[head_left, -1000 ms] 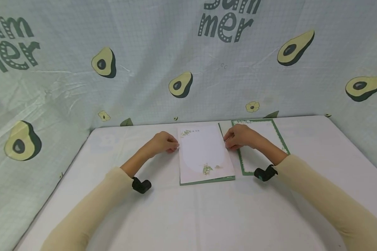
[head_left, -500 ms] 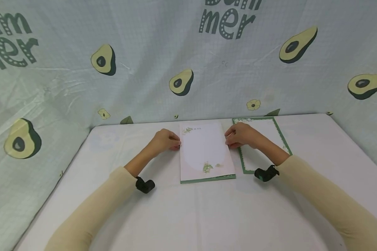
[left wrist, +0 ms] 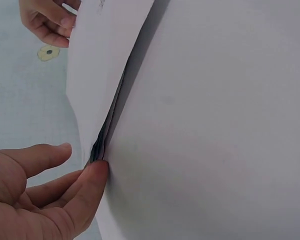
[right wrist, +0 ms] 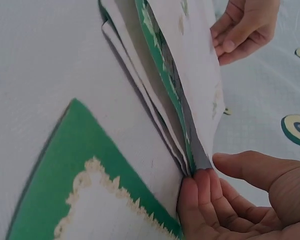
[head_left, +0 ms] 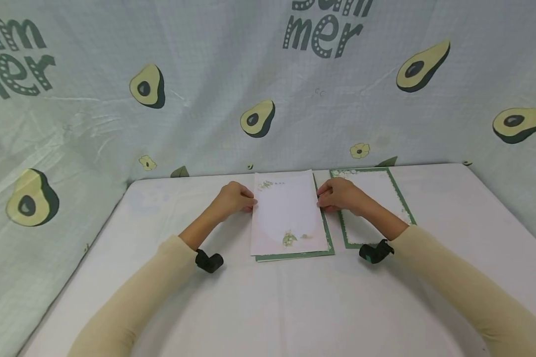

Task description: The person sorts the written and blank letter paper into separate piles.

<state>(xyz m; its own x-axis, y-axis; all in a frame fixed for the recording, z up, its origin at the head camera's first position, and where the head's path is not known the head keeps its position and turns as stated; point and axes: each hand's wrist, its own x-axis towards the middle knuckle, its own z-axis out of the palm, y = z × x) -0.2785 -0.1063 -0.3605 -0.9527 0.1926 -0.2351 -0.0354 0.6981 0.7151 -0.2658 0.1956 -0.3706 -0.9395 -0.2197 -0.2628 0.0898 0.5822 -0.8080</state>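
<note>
A stack of sheets of paper (head_left: pixel 290 208) lies mid-table, the pale top sheet printed with small plants and a rounded panel. Below it, a green-bordered sheet shows along the right and bottom edges. My left hand (head_left: pixel 234 200) holds the stack's left edge; in the left wrist view its fingertips (left wrist: pixel 96 170) gather the edges while the thumb stands slightly off. On the opposite side my right hand (head_left: pixel 339 194) holds the right edge. Its fingertips (right wrist: pixel 202 180) are at the bunched edges in the right wrist view, with the sheets fanned apart farther along and the thumb close to the top sheet.
Another green-bordered sheet (head_left: pixel 370 198) lies to the right, partly beneath my right forearm. Everything lies on a white-covered table (head_left: pixel 268 307). An avocado-print curtain (head_left: pixel 196 99) stands behind it. Black wrist cameras (head_left: pixel 209 261) hang below both cuffs.
The top sheet has shifted left and tilted slightly against the green-bordered sheet under it, which now shows more on the right. My right hand has moved slightly left.
</note>
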